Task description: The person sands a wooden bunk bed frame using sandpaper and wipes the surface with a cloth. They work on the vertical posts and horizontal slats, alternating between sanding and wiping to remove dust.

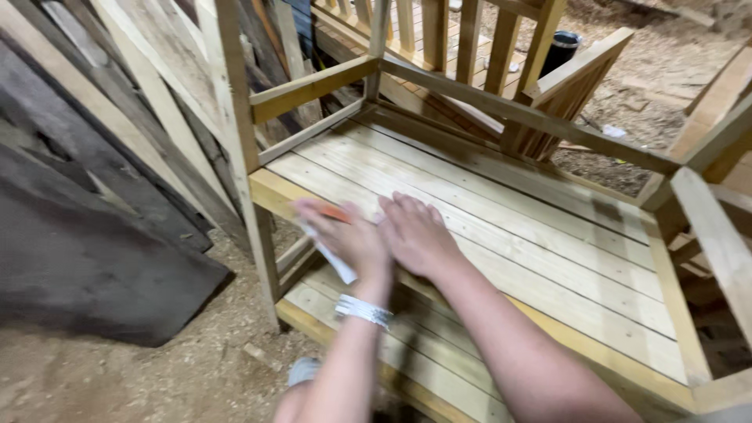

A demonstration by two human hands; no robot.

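The left hand (pixel 345 235) presses a folded sheet of sandpaper (pixel 333 254) flat against the front edge of the slatted wooden shelf (pixel 501 227). The right hand (pixel 415 235) lies open, palm down, touching the left hand.

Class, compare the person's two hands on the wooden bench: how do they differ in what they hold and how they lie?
The left hand presses a folded sheet of sandpaper; the right hand holds nothing. The left wrist wears a bracelet; the right is bare. Both rest palm-down on the slatted seat.
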